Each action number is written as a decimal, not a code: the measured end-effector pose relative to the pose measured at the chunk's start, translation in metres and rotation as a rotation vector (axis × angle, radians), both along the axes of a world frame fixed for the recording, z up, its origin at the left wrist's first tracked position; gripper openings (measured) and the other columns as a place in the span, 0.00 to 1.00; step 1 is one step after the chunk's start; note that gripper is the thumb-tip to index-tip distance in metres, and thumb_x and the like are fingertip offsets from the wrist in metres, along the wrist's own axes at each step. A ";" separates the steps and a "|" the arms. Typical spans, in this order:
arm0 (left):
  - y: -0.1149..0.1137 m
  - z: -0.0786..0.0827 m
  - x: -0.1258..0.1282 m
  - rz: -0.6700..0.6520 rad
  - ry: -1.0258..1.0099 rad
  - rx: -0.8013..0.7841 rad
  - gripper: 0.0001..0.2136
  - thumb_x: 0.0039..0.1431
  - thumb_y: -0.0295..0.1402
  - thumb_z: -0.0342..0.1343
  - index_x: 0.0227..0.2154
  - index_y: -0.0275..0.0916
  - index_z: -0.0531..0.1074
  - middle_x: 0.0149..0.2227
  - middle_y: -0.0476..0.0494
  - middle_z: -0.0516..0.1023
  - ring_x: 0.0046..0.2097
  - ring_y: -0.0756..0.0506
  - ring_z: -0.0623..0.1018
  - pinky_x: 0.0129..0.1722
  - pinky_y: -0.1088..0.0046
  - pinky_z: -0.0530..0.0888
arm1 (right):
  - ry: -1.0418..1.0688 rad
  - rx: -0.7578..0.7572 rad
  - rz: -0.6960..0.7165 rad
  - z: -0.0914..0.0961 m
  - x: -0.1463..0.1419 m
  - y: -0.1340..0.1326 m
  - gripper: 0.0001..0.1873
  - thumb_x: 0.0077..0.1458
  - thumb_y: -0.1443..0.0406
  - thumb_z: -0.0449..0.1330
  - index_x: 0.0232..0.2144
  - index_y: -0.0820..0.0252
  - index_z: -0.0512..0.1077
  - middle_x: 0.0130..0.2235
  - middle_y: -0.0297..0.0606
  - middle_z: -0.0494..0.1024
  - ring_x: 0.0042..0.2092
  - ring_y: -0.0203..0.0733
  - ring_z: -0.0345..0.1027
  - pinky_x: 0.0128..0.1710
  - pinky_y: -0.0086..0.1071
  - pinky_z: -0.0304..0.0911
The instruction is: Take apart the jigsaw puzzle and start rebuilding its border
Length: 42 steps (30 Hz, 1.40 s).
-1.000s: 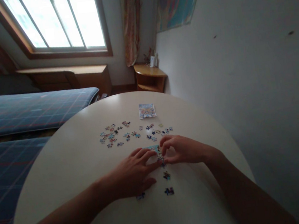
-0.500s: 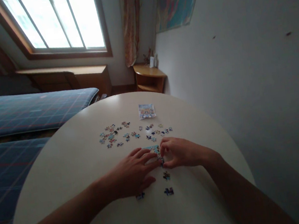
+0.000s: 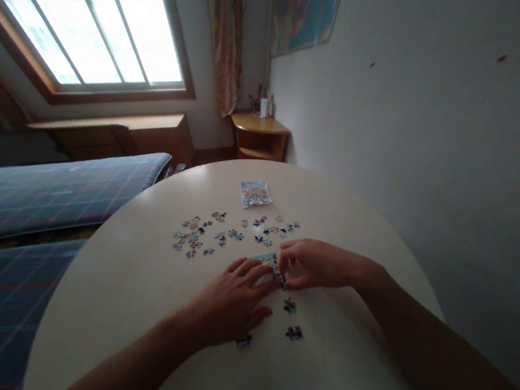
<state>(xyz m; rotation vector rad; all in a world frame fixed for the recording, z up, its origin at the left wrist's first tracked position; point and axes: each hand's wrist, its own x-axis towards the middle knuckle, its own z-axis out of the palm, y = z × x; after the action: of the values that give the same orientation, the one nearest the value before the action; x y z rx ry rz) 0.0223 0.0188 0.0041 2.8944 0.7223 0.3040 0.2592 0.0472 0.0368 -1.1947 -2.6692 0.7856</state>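
**Both hands at the puzzle patch**

Three loose pieces [image 3: 293,333] lie lower centre on the table [image 3: 124,285]. Just above them, the left hand [image 3: 234,301] lies flat, its fingers on the patch [image 3: 266,259]. The right hand [image 3: 315,264] pinches narrowly at the patch's right edge; whether it holds a piece I cannot tell. Further up are the scattered pieces [image 3: 199,236], then a card [image 3: 255,193].

Side by side, almost touching.
The left hand [image 3: 234,301] lies flat, fingers spread; the right hand [image 3: 317,265] curls loosely.

Assembled puzzle section [image 3: 267,260]: small, light-blue, flat on table [image 3: 160,306], near edge partly covered.
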 end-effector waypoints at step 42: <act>0.052 0.022 -0.051 0.253 -0.020 -0.126 0.10 0.66 0.34 0.50 0.42 0.40 0.75 0.42 0.43 0.79 0.43 0.44 0.77 0.44 0.65 0.73 | 0.163 0.212 -0.084 -0.021 0.002 0.018 0.08 0.58 0.64 0.62 0.41 0.57 0.78 0.46 0.41 0.78 0.48 0.43 0.71 0.51 0.38 0.63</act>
<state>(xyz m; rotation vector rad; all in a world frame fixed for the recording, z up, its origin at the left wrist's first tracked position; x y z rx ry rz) -0.0284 0.0708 0.0259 2.6798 1.0658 0.3022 0.2612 0.0652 0.0159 -1.1300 -2.4794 0.5463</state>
